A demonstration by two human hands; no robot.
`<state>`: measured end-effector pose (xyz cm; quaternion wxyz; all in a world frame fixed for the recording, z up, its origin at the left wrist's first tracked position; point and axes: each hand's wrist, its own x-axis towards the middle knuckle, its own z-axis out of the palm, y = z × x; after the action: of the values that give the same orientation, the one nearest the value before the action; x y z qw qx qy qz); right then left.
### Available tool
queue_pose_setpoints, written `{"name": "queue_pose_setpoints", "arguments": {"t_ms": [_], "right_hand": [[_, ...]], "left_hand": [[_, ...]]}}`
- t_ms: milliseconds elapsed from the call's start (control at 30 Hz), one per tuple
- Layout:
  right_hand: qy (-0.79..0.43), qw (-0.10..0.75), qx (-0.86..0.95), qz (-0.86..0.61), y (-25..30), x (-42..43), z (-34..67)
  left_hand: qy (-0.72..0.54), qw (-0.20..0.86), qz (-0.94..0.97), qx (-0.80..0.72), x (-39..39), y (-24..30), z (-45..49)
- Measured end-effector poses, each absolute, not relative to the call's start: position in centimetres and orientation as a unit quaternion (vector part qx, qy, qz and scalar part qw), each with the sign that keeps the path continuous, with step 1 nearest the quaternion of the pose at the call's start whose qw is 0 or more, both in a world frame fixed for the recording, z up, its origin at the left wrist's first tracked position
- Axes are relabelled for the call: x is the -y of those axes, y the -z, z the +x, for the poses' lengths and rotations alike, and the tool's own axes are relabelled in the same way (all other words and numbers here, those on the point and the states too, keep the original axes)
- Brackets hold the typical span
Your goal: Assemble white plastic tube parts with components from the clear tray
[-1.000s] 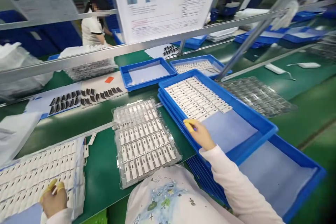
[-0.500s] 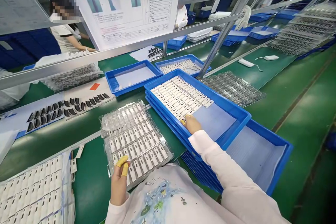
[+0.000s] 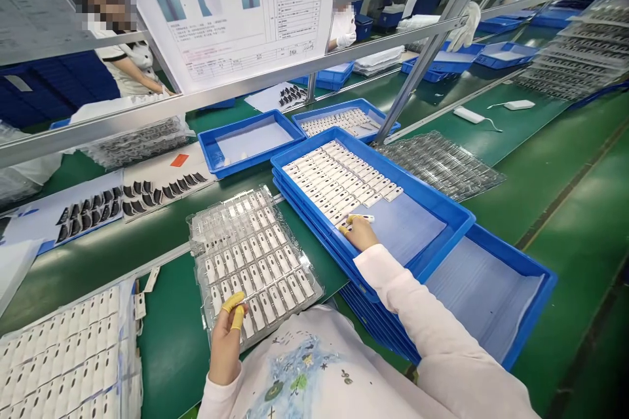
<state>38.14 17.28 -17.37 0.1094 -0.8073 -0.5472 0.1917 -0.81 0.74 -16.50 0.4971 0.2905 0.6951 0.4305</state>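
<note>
Right hand [image 3: 358,234] apparently pinching white plastic part [image 3: 360,220] at fingertips, long axis slanting up-right, near front corner of rows in blue tray [image 3: 407,226]. Left hand [image 3: 226,340], 2 yellow-capped fingers [image 3: 236,318] curled, not clearly grasping, at near edge of clear blister tray [image 3: 216,222].

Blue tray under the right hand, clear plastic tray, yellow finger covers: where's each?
Blue tray [image 3: 407,175]: head view, on its far rim.
Clear plastic tray [image 3: 206,226]: head view, on its upper left edge.
Yellow finger covers [image 3: 234,302]: head view, on the upper cover, left hand [image 3: 226,347].
</note>
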Motion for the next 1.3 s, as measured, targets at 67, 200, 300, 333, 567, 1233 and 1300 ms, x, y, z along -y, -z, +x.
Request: {"name": "queue_pose_setpoints", "arguments": {"t_ms": [67,200,300,333,567,1233,1300], "right_hand": [[-0.192,0.141,0.543,-0.805,17.3,-17.4,38.5],[-0.202,0.203,0.541,-0.791,16.5,-17.7,38.8],[-0.211,0.238,0.557,-0.767,14.8,-18.0,38.6],[-0.208,0.249,0.564,-0.759,14.0,-18.0,38.4],[-0.174,0.368,0.661,-0.631,4.8,-13.9,32.5],[-0.554,0.567,0.601,-0.098,0.2,-10.7,20.3],[-0.528,0.593,0.603,-0.084,0.2,-10.7,19.9]], "left_hand": [[-0.423,0.505,0.300,-0.690,-0.9,16.0,-0.6],[-0.414,0.524,0.331,-0.667,-1.4,14.7,0.2],[-0.423,0.532,0.351,-0.645,-1.9,13.4,0.7],[-0.426,0.532,0.361,-0.637,-2.1,12.9,0.8],[-0.432,0.415,0.575,-0.558,-3.8,8.0,2.2],[-0.414,0.741,0.404,-0.342,-2.5,0.7,3.7],[-0.418,0.772,0.359,-0.318,-2.6,0.8,3.6]]}}
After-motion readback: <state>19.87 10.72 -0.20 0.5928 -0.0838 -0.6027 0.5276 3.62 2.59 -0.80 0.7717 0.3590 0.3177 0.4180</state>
